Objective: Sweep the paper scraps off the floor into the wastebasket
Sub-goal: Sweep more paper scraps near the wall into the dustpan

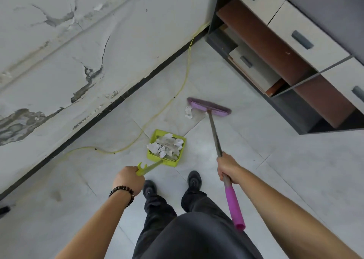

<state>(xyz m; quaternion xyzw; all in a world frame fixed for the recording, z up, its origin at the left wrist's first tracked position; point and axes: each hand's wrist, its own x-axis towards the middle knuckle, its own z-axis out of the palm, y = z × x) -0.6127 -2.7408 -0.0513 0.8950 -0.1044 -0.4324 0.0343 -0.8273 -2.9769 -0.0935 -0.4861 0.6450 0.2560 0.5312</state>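
The left hand (128, 178) has its fingers curled tight round the green handle of the dustpan (167, 147), which sits on the floor (275, 180) just ahead of the shoes (194, 180), heaped with paper scraps (166, 144). The right hand (226, 166) wraps its fingers round the grey shaft of the broom (208, 106). The purple broom head lies flat on the tile with one loose scrap (188, 112) touching its left end, apart from the pan.

Head view, steeply down at floor (275, 180), standing height
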